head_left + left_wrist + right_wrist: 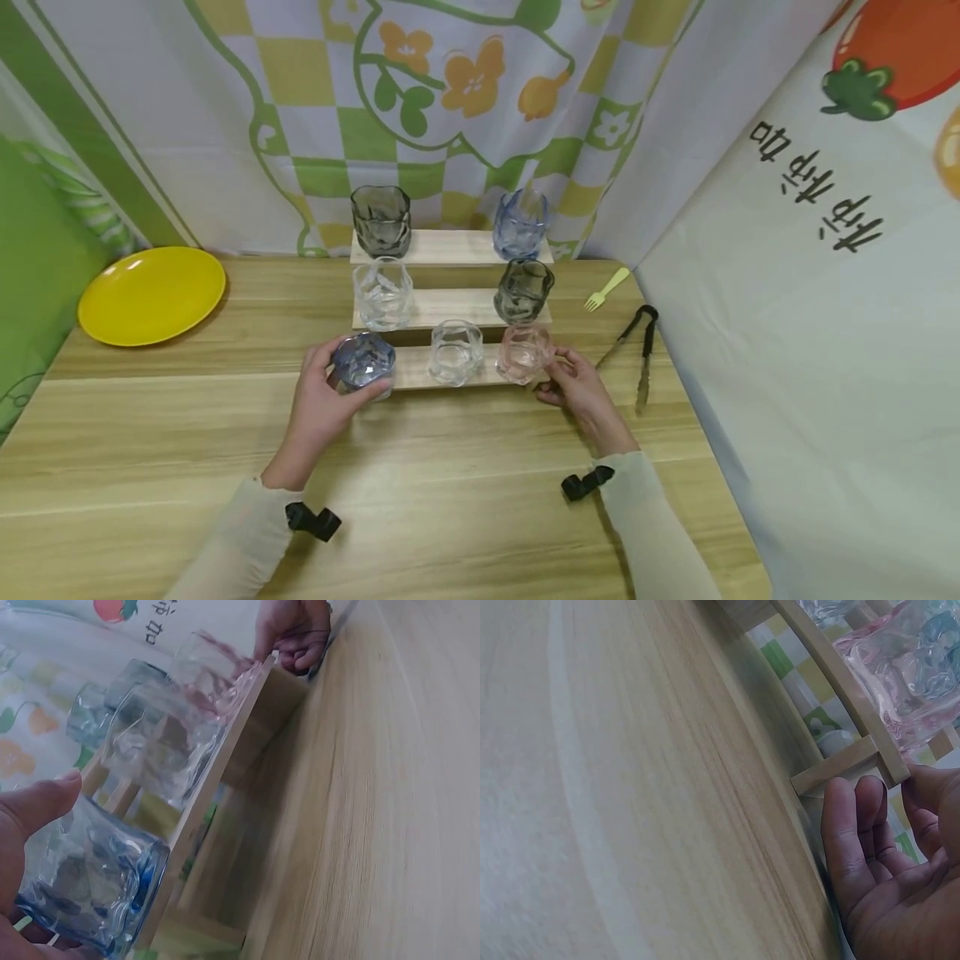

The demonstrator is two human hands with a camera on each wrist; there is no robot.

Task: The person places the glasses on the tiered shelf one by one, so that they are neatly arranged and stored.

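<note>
My left hand (324,404) grips a blue-tinted glass (365,365) at the left end of the wooden rack's lowest shelf (412,368). In the left wrist view, the thumb and fingers curl round the blue glass, whose base is at the shelf edge. At the shelf's other end is my right hand (585,392), holding the corner of the rack between thumb and curled fingers, as the right wrist view shows. Just beside it on that shelf stands a pink glass (522,354). A clear glass (456,354) occupies the middle of the shelf.
Higher shelves carry a clear glass (383,296), two dark grey glasses (523,293) and a light blue glass (521,227). A yellow plate (152,296) lies at the left. Tongs (645,350) and a small yellow fork (607,288) are at the right, near a wall sheet.
</note>
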